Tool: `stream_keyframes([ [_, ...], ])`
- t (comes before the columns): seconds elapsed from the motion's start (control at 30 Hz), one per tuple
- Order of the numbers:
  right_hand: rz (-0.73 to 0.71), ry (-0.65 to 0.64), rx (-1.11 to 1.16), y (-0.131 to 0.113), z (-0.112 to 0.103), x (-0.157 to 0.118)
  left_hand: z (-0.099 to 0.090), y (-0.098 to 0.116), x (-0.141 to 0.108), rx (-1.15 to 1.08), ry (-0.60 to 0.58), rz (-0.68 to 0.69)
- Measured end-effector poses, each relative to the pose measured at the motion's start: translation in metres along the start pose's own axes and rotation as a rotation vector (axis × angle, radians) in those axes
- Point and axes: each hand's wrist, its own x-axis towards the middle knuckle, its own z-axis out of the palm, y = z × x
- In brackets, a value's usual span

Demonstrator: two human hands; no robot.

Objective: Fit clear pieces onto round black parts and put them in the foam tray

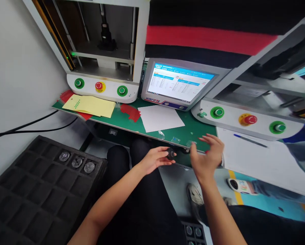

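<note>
Fingers of the left hand (155, 159) pinch a small black part (171, 153) at the green bench (193, 127) edge; the right hand (207, 156), open and empty, hovers beside it, seemingly mid-handover, needing a careful grasp next.

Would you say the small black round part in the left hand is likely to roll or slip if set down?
The small black round part looks disc-shaped, so on edge it may roll. The left hand pinches it with fingertips alone, suggesting it is light. It probably feels rigid.
</note>
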Motion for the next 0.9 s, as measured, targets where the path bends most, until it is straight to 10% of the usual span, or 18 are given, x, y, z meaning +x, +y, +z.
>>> stream_keyframes([
  [0.27,-0.127,-0.113,0.061,-0.058,-0.016,-0.114,-0.056,0.074,-0.012,0.864,0.584,0.395],
  [0.6,-0.326,-0.3,0.213,-0.073,0.011,-0.162,-0.046,0.078,0.032,1.577,0.74,0.395],
  [0.8,-0.25,-0.307,0.345,-0.047,0.006,-0.176,-0.077,0.031,-0.067,1.75,0.794,0.562],
  [0.9,-0.027,-0.357,0.386,-0.021,0.014,-0.192,-0.117,0.013,-0.174,1.708,1.023,0.192],
])
